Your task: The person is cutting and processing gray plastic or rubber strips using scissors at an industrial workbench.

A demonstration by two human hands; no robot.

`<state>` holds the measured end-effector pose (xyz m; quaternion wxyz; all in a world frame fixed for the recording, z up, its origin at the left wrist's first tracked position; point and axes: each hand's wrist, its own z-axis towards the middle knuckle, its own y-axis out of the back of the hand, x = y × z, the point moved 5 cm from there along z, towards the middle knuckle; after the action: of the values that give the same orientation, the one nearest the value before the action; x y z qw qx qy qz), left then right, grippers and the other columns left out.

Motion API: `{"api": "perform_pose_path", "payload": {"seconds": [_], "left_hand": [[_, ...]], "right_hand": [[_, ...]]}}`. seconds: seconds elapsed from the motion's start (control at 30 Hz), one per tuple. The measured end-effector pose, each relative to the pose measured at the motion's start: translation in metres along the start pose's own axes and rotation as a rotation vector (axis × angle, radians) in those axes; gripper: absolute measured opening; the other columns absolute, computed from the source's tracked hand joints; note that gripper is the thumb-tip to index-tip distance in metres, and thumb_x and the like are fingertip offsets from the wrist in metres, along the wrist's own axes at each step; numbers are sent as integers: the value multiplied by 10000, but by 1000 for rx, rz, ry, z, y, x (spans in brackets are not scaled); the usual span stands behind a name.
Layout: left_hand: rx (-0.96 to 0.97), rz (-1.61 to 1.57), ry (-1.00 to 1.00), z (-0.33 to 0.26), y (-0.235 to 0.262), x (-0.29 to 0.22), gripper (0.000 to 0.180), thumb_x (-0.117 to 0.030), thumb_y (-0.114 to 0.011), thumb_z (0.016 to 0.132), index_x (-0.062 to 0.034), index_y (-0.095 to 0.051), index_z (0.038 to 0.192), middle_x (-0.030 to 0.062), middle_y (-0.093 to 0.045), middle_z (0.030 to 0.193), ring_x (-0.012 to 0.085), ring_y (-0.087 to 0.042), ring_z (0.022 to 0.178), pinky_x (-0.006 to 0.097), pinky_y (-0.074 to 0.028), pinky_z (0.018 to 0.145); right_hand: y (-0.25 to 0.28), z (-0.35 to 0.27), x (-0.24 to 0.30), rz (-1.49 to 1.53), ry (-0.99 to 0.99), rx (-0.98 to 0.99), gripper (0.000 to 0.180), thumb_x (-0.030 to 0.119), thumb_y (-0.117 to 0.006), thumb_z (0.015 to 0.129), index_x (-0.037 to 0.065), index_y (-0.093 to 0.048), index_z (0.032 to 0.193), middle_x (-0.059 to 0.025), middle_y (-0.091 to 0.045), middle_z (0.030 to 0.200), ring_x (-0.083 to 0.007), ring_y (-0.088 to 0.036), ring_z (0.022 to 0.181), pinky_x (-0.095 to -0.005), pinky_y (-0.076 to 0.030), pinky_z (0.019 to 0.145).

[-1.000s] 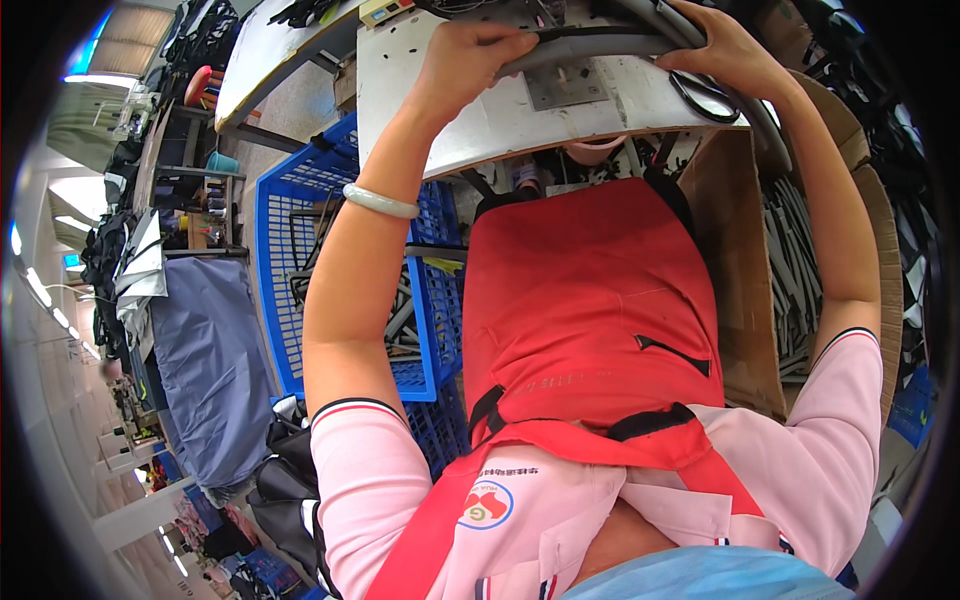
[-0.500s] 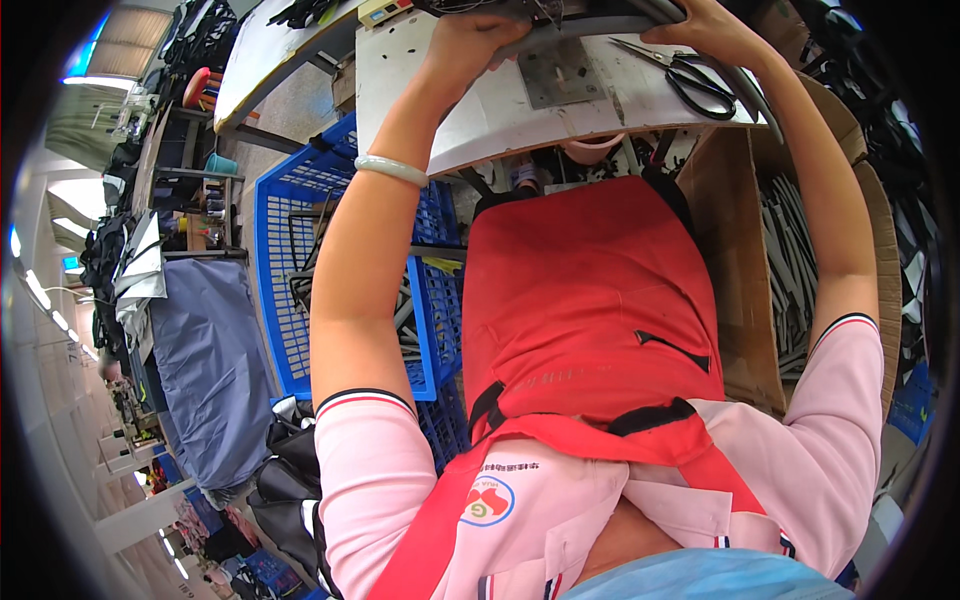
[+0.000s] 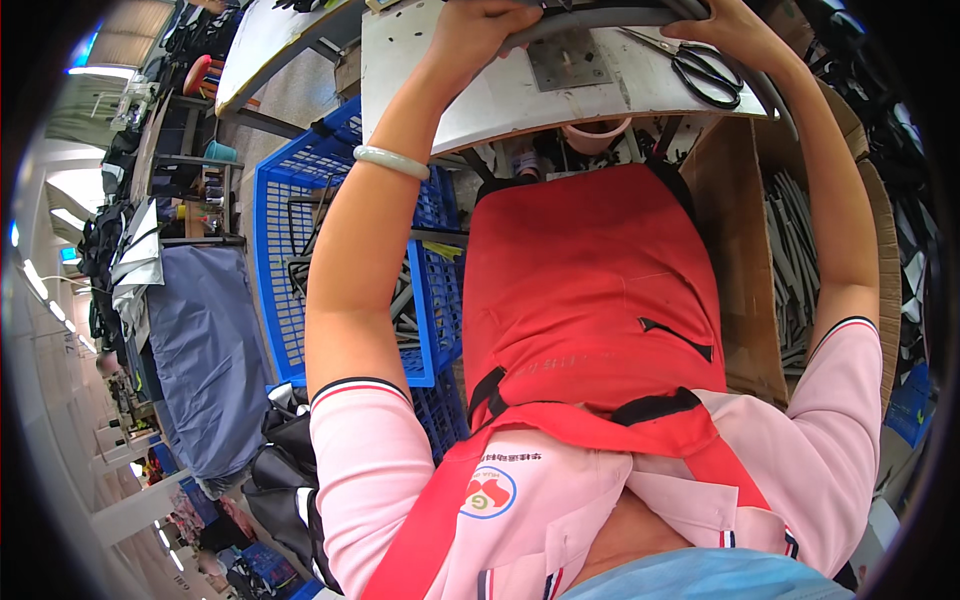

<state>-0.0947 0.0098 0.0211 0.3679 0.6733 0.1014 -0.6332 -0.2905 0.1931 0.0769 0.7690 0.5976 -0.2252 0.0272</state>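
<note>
At the top edge, my left hand (image 3: 478,38) is closed on one end of a long grey tube-like strip (image 3: 600,18). My right hand (image 3: 735,32) grips the same strip farther right, thumb below it; some fingertips are hidden. From there the strip bends, and a length hangs past the table's right front corner. Black-handled scissors (image 3: 700,78) lie on the white table (image 3: 440,105) just below my right hand. Between the hands, a square metal plate (image 3: 568,62) is set on the tabletop. Whatever stands beyond the strip is cut off by the frame.
An open cardboard box (image 3: 735,260) with several grey strips (image 3: 792,265) stands to the right of my lap. On the left is a blue plastic crate (image 3: 425,300) with more strips and dark wire frames. A pink bucket (image 3: 595,137) sits under the table.
The view has shifted, so the table and both hands sit higher in it, and a device at the table's back left has mostly left the picture. Both hands keep their hold on the strip.
</note>
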Motion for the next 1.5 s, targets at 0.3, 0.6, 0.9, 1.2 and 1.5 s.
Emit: {"api": "perform_pose_path", "payload": {"seconds": [0.3, 0.6, 0.9, 1.2, 1.5], "left_hand": [[-208, 180, -273, -23, 20, -21, 182, -169, -647, 903, -21, -738, 849, 2, -588, 627, 78, -463, 514, 253, -355, 470], [288, 269, -260, -38, -64, -12, 282, -268, -663, 854, 3, -714, 915, 125, -695, 775, 151, -636, 707, 306, -505, 680], [460, -72, 312, -99, -21, 42, 491, -461, -503, 976, -2, -676, 951, 66, -671, 726, 141, -632, 653, 270, -515, 673], [120, 148, 16, -60, 8, 0, 297, -305, -703, 861, -24, -739, 950, -22, -531, 555, 29, -446, 484, 204, -325, 441], [77, 41, 35, -36, 17, 4, 263, -225, -690, 882, -5, -720, 1024, -39, -539, 641, 22, -420, 539, 171, -310, 482]], "right_hand": [[14, -27, 6, 124, -172, -2, 716, 304, -771, 732, -103, -502, 1256, -278, -608, 1129, -322, -591, 1065, -369, -444, 938], [-140, -94, 149, -212, 878, -272, 158, 85, -572, 783, 78, -617, 935, -104, -613, 898, -252, -604, 904, -367, -464, 901], [-45, -66, 14, -89, 349, -207, 553, 124, -755, 708, -42, -552, 1195, -217, -606, 1124, -356, -575, 1064, -383, -438, 953], [-32, -52, -7, 35, 13, -14, 638, 227, -738, 787, -65, -485, 1295, -246, -601, 1154, -279, -589, 1101, -344, -421, 975], [-30, -22, -20, -6, 82, -36, 713, 304, -776, 713, -88, -514, 1248, -285, -620, 1104, -357, -599, 1077, -374, -469, 918]]}}
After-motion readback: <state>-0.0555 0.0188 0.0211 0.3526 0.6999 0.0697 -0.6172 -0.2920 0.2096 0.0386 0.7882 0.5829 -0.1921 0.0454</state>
